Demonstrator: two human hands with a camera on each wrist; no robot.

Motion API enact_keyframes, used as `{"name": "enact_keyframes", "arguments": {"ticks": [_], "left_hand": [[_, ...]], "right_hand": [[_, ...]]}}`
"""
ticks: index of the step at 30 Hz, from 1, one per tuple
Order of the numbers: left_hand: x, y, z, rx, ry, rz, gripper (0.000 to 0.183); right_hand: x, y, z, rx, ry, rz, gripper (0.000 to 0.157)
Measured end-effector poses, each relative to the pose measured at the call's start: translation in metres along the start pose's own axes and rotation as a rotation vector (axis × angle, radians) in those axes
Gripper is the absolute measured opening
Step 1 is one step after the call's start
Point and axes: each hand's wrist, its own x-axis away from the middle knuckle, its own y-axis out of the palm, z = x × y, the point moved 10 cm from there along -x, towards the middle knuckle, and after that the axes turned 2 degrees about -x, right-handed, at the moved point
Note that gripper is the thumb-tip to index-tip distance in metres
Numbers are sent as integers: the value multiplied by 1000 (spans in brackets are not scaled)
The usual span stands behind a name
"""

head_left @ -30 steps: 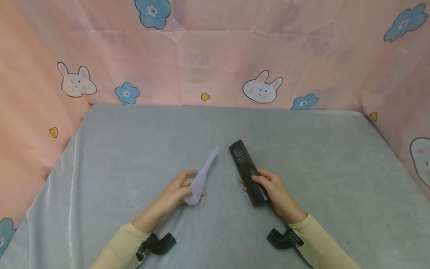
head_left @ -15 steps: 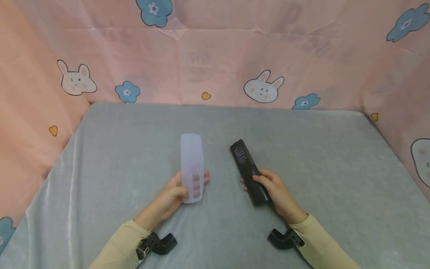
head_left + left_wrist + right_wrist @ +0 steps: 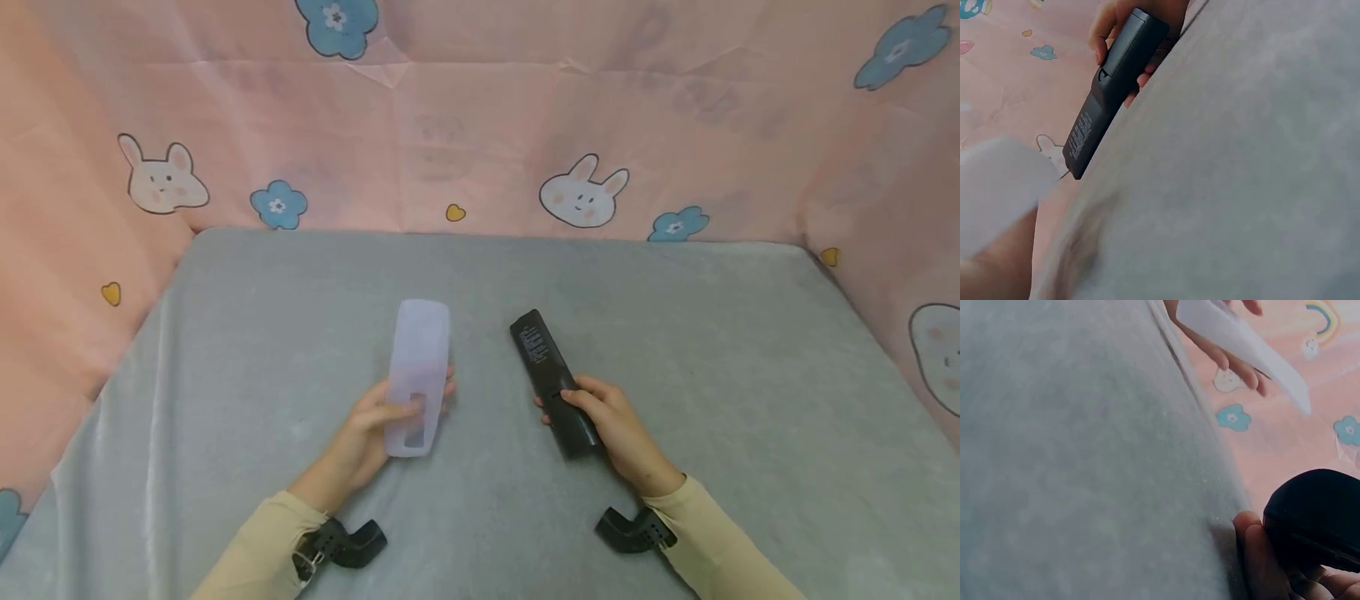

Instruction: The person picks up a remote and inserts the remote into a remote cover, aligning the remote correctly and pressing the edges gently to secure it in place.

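Observation:
My left hand (image 3: 366, 429) holds a pale lavender, translucent sleeve shaped like a remote control cover (image 3: 422, 346). The thumb lies across its face, over a small rectangular opening near the lower end, and the other fingers are behind it. To the right, my right hand (image 3: 621, 425) grips a black remote control (image 3: 542, 354) by its lower end, with the printed back and battery lid facing up. Cover and remote are apart, both tilted above the cloth. In the left wrist view the remote (image 3: 1107, 94) shows lengthwise; the right wrist view catches the cover (image 3: 1244, 344) edge-on.
Grey cloth covers the table (image 3: 480, 275). A pink curtain (image 3: 480, 108) with rabbits, flowers and hearts rises behind and at both sides. Each forearm carries a black wrist mount, the left one (image 3: 341, 543) and the right one (image 3: 636, 531).
My left hand has turned the cover from edge-on to facing the head camera, and its thumb has moved onto the opening. The right hand and remote have stayed nearly still.

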Motion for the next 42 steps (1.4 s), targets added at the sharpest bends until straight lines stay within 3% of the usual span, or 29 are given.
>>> {"name": "enact_keyframes", "arguments": {"ticks": [8, 14, 19, 23, 27, 30, 32, 42], "left_hand": [[4, -16, 9, 80, 35, 96, 47], [5, -23, 8, 62, -15, 178, 42], [-13, -15, 8, 43, -75, 201, 50], [-34, 0, 4, 64, -59, 213, 54], [-47, 12, -7, 252, -3, 183, 49], [-45, 9, -18, 387, 17, 211, 45], [-43, 5, -24, 420, 19, 248, 45], [-50, 8, -23, 285, 46, 266, 42]], "right_hand": [[-1, -2, -1, 17, -27, 4, 45], [-3, 3, 3, 38, -3, -17, 47], [-3, 0, 5, 34, -11, -3, 46], [-2, 0, 6, 33, -4, 0, 46], [-2, 4, 11, 7, 16, 1, 46], [-2, 9, 13, -10, 23, -13, 47], [-2, 10, 12, -17, 19, -20, 48], [-2, 3, 3, -85, -2, -22, 49]]}}
